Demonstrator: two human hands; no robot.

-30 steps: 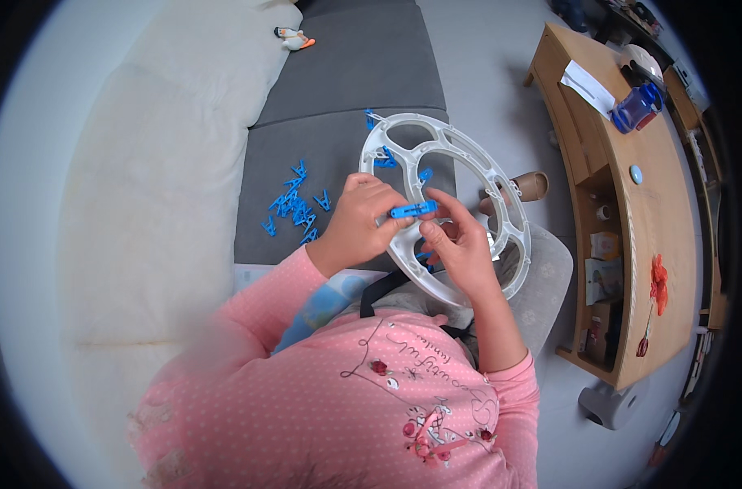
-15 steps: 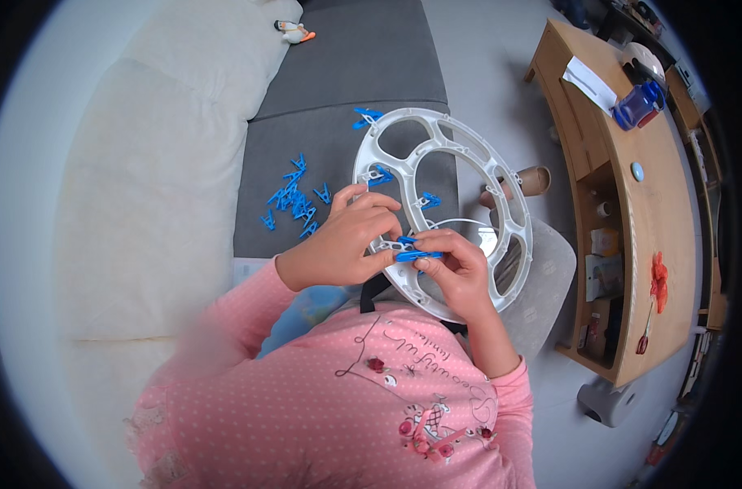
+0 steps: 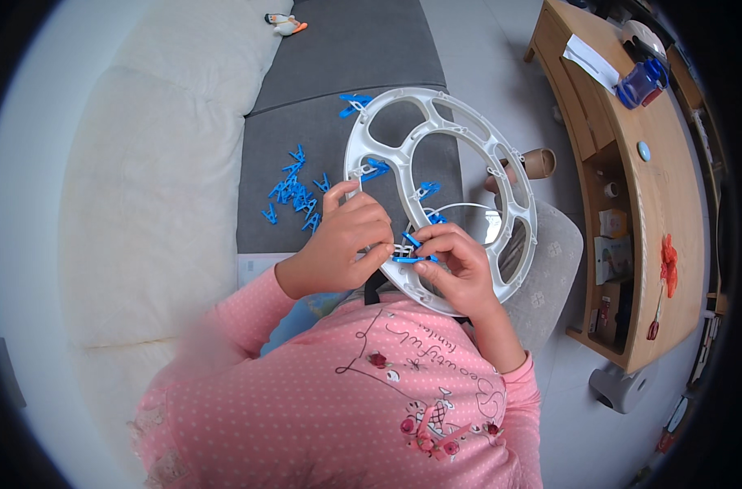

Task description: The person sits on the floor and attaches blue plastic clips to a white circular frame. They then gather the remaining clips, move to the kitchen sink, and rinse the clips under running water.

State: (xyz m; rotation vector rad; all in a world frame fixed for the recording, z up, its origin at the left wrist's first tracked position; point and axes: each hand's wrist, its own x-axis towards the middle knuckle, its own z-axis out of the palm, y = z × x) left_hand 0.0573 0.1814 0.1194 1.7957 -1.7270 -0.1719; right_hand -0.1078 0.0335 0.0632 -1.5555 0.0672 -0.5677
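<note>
A white oval hanger frame (image 3: 403, 163) with several openings leans over my lap. My right hand (image 3: 461, 265) pinches a blue clothes peg (image 3: 405, 259) near the frame's lower left rim. Beside that peg, the thumb and fingers of my left hand (image 3: 338, 248) close on a small white link (image 3: 399, 250), partly hidden by the fingertips. The peg's jaws look spread around the link; whether it is hooked in I cannot tell. More blue pegs hang from the frame, among them an upper left peg (image 3: 355, 104) and an inner peg (image 3: 428, 190).
Loose blue pegs (image 3: 294, 189) lie in a pile on the grey sofa seat (image 3: 338, 49), left of the frame. Pale cushions (image 3: 159, 163) line the left side. A wooden cabinet (image 3: 599, 81) stands right, bearing a blue bottle (image 3: 641, 83). A stool (image 3: 557, 253) is beside my lap.
The frame has tilted slightly and shifted up and left in view. The peg between my hands has turned, its arms now further apart. Both hands stay close together at it.
</note>
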